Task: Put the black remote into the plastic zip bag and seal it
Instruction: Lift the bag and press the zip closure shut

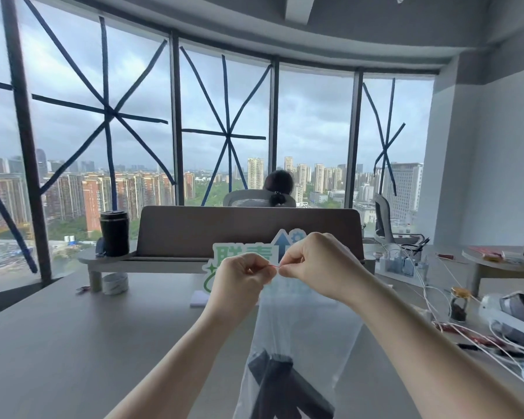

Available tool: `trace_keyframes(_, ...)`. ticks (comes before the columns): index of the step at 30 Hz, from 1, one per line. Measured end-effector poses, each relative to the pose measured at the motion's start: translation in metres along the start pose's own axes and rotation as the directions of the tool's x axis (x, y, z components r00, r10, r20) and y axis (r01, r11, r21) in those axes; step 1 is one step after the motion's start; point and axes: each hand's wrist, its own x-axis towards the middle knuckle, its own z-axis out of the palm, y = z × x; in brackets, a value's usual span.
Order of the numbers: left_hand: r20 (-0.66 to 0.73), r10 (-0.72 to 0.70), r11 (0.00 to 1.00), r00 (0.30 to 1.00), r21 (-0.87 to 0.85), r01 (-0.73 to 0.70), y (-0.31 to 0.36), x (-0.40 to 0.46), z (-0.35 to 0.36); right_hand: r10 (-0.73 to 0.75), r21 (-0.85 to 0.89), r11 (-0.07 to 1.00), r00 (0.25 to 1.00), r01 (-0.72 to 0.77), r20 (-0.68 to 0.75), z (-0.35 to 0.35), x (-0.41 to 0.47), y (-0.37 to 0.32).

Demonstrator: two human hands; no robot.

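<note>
A clear plastic zip bag (303, 325) hangs in the air above the grey table (73, 343). Both hands pinch its top strip, which shows a thin red line. My left hand (239, 279) grips the strip on the left; my right hand (318, 264) grips it just to the right, fingertips nearly touching. The black remote (285, 385) lies inside the bag at its bottom, tilted, seen through the plastic. Whether the strip is pressed closed along its length is hidden by my fingers.
A green-and-white sign (242, 252) stands behind my hands. A black tumbler (114, 232) sits on a desk shelf, a tape roll (115, 282) below it. White cables (436, 297), a small jar (459, 303) and a white device (518, 309) crowd the right. A person sits beyond the partition.
</note>
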Motion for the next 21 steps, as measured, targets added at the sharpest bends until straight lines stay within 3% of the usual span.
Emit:
trace_keyframes(13, -0.046, 0.033, 0.999, 0.998, -0.013, -0.034, -0.007, 0.001, -0.001, 0.019, 0.039, 0.999, 0.998, -0.022, 0.062, 0.012, 0.006, -0.001)
trace_keyframes(21, -0.240, 0.073, 0.996, 0.968, -0.040, -0.085, -0.009, -0.001, -0.009, 0.065, -0.079, 0.995, 0.997, -0.062, 0.042, 0.010, -0.005, 0.004)
